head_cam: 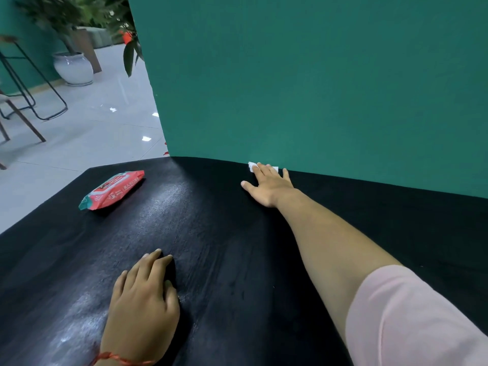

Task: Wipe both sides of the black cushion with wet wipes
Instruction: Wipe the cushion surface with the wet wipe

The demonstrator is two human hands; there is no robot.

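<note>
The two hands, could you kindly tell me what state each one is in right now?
Left hand: open, resting on the black cushion, holding nothing.
Right hand: open, straight fingers pressing a white wipe onto the cushion.

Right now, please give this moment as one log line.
step: wiping cushion | right hand: presses wipe at far edge by wall | left hand: rests on cushion | wipe pack: on cushion, far left

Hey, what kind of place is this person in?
Probably an indoor lounge or café-style seating area: a black cushion against a green wall, tiled floor, a plant in a white pot and a metal-legged stool.
</note>
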